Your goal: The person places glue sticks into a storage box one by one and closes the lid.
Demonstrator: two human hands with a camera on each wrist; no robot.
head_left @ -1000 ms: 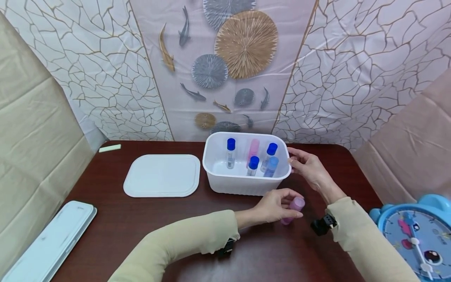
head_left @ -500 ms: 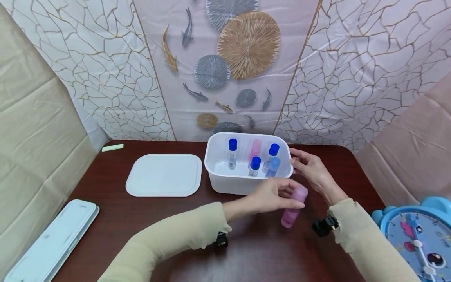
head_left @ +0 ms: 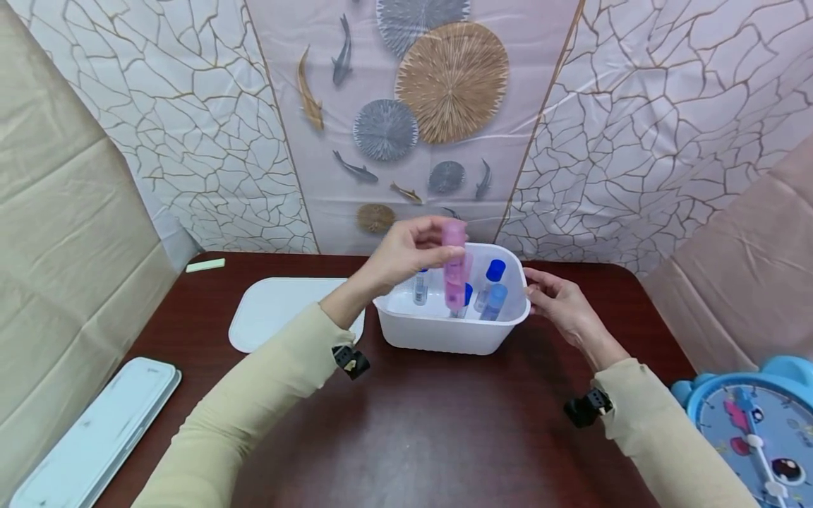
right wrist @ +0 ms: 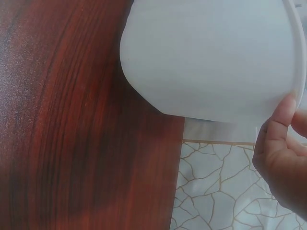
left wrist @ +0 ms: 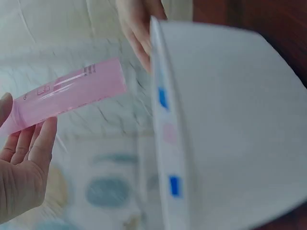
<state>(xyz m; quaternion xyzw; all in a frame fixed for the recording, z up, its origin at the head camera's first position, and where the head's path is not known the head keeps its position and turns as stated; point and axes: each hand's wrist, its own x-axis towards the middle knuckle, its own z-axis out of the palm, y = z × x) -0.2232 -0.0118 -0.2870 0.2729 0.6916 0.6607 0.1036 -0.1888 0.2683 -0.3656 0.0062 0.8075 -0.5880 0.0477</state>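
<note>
A pink translucent bottle [head_left: 454,279] hangs upright above the white plastic bin [head_left: 444,335], pinched near its top by my left hand [head_left: 406,250]. In the left wrist view the bottle [left wrist: 72,93] is gripped by its capped end between thumb and fingers. My right hand [head_left: 562,303] holds the bin's right end at the rim; in the right wrist view its fingertips [right wrist: 286,108] press the bin wall [right wrist: 216,57] just under the rim. Inside the bin stand several bottles: some with dark blue caps [head_left: 495,270], a light blue one [head_left: 494,302] and a pink one, mostly hidden behind the held bottle.
Left of the bin lies a white lid [head_left: 273,310] on the dark wooden table [head_left: 406,430]. A long white case [head_left: 95,437] lies at the left edge, a pale green strip [head_left: 205,265] at the back left. A blue toy clock [head_left: 756,430] stands at the right.
My left hand has lifted the pink bottle from the table in front of the bin and carried it up and left to above the bin. My right hand has stayed at the bin's right end.
</note>
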